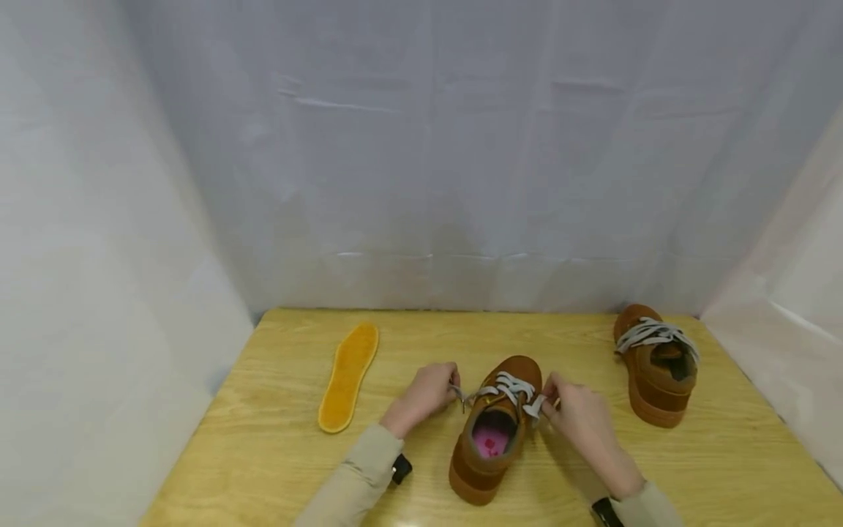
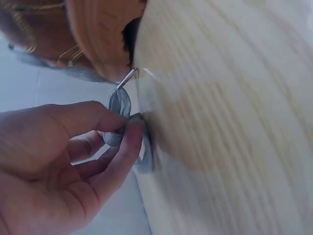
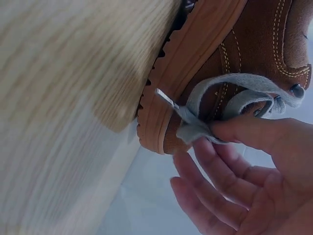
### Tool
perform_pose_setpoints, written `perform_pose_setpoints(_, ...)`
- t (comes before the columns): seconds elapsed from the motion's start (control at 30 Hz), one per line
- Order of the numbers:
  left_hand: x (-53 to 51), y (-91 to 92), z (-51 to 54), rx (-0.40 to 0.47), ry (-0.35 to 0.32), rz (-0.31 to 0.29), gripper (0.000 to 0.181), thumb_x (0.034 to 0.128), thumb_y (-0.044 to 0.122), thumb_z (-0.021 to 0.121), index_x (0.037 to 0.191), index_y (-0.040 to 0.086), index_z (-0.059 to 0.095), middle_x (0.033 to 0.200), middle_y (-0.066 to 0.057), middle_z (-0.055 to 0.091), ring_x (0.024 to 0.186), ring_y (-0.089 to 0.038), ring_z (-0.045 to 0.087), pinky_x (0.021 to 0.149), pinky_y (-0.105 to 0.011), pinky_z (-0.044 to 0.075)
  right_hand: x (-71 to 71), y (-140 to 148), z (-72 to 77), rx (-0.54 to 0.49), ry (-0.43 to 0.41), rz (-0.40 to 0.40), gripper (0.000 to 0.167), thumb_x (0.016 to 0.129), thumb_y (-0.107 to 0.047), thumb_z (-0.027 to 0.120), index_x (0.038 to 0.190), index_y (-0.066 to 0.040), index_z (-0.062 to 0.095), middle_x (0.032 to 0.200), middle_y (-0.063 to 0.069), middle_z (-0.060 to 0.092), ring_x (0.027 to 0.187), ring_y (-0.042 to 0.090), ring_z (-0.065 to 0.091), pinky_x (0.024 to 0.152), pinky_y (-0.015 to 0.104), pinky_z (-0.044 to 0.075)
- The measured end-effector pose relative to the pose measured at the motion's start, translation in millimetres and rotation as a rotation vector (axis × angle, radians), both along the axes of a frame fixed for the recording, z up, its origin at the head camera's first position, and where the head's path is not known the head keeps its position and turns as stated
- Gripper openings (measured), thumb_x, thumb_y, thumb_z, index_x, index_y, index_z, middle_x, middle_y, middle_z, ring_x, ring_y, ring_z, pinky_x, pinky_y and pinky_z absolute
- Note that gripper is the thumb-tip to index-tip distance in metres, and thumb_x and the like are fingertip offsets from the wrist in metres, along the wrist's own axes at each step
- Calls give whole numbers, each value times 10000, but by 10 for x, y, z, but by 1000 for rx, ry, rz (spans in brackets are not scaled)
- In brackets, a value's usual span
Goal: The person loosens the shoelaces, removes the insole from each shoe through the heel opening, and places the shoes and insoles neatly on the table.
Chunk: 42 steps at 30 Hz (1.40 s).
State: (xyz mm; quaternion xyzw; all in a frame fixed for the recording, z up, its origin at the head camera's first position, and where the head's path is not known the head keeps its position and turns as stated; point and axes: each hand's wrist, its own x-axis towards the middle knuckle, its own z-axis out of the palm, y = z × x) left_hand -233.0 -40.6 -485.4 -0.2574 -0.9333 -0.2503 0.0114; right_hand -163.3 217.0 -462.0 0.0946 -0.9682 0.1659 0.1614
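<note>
Brown leather-look uppers mark the near shoe (image 1: 497, 421), which stands upright on the table (image 1: 263, 454) between the 2 hands, its toe pointing away from the person. The left hand (image 1: 428, 389), just beside it, pinches 1 grey lace end (image 2: 117, 107) between thumb and fingers, its metal tip (image 2: 126, 79) showing past the grip. The right hand (image 1: 582, 417), on the shoe's other side, pinches the other lace end (image 3: 195, 129), thumb against fingertips, the remaining fingers loosely bent.

The step in hand seems to be drawing the 2 lace ends apart, out to either side. The next move probably calls for keeping each pinch firm and the pull even, so the shoe does not turn; whether a knot is wanted or a loosening, I cannot tell.

Counted: 2 shoes, the far shoe (image 1: 639, 375) standing beyond the right hand and to its right; 1 yellow insole (image 1: 349, 377) lying flat, left of the left hand; 1 pink lining (image 1: 490, 440) with red marks inside the near shoe, between the wrists; 2 lace ends, 1 per hand.
</note>
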Motion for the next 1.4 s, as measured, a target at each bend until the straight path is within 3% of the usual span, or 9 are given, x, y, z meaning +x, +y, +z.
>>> perform_pose_setpoints(0.17,-11,-32,97,119,-169,-12,62,935,45,673,970,64,721,874,-60,709,709,-133,602,637,-254,505,22,51,13,-82,41,-3,148,849,-29,754,845,-112,631,747,-5,655,580,93,588,459,270,422)
perform_pose_setpoints(0.37,58,52,347,390,-266,-145,195,956,19,575,1026,81,746,970,-78,721,759,-141,653,605,-237,536,50,58,-6,-88,95,-12,169,859,-55,787,843,-113,629,767,12,628,547,96,520,454,263,386)
perform_pose_setpoints(0.5,127,164,382,484,-206,-167,231,975,-18,556,1082,43,751,1103,-100,709,943,-201,685,782,-284,589,82,7,-21,-93,152,14,181,829,-21,805,846,-101,644,732,24,709,533,126,585,465,289,435)
perform_pose_setpoints(0.57,182,203,338,455,-171,-127,262,993,-20,547,1144,47,750,1163,-98,711,1020,-201,679,847,-269,571,122,-33,-32,-81,178,34,183,823,-5,800,859,-88,641,737,49,726,539,151,623,466,300,464)
perform_pose_setpoints(0.67,300,225,279,373,-144,-81,326,997,-27,529,1261,43,707,1276,-121,685,895,-222,666,757,-249,548,207,-100,-57,-73,179,37,170,846,-21,778,909,-85,634,811,51,729,578,166,647,451,301,452)
perform_pose_setpoints(0.87,513,224,246,298,-136,-77,420,1048,35,472,1459,75,549,1484,-164,524,1293,-313,575,1056,-419,479,370,-187,-74,-121,75,20,227,947,-93,709,1135,-6,614,1264,203,645,542,186,574,434,315,430)
perform_pose_setpoints(1.1,667,79,185,310,-237,-138,488,1103,209,411,1566,62,371,1579,-186,388,1422,-376,418,1155,-521,343,552,-250,-80,-264,-194,38,591,1034,-268,611,1490,45,403,1357,311,577,965,464,691,827,581,547)
perform_pose_setpoints(1.23,703,-60,140,315,-371,-209,630,1092,455,396,1627,167,228,1661,-128,232,1500,-341,283,1184,-549,280,640,-280,-77,-317,-369,89,908,999,-448,618,1603,27,133,1572,319,283,1315,527,464,1050,626,410)
perform_pose_setpoints(1.4,672,-192,109,329,-469,-339,871,993,634,496,1647,216,100,1696,-94,87,1539,-326,159,1193,-561,247,663,-302,-106,-371,-421,160,1145,908,-465,723,1601,27,-45,1633,311,8,1431,545,217,1106,672,295)
